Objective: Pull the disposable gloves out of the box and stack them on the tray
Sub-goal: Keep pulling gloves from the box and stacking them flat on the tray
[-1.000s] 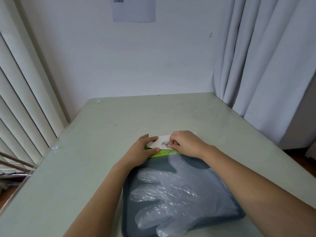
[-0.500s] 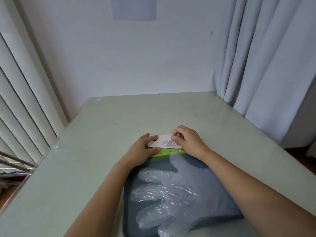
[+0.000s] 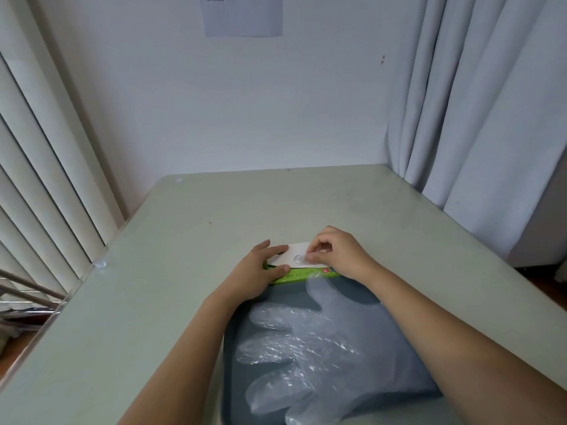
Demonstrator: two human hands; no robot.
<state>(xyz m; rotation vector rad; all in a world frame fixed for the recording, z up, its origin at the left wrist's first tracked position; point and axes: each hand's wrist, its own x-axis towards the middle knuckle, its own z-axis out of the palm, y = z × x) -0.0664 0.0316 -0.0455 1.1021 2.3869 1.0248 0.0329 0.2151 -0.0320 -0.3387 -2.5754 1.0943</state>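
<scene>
A flat glove box (image 3: 293, 275), white on top with a green front, lies on the table just beyond the tray. My left hand (image 3: 257, 273) clamps the box's left end, thumb on the front and fingers on top. My right hand (image 3: 339, 252) pinches a bit of clear glove plastic (image 3: 299, 259) at the round opening in the box top. On the dark blue-grey tray (image 3: 276, 297) near me lies a clear disposable glove (image 3: 319, 345), spread flat with its fingers pointing left. My right forearm crosses over the tray's right side.
The pale green table (image 3: 190, 240) ends at a white wall behind. Vertical blinds (image 3: 46, 185) hang along the left edge and grey curtains (image 3: 478, 111) on the right. A sheet of paper (image 3: 242, 13) is stuck high on the wall.
My right hand has shifted slightly back on the box top and its fingertips have closed on the glove plastic at the opening. The left hand has kept its hold on the box.
</scene>
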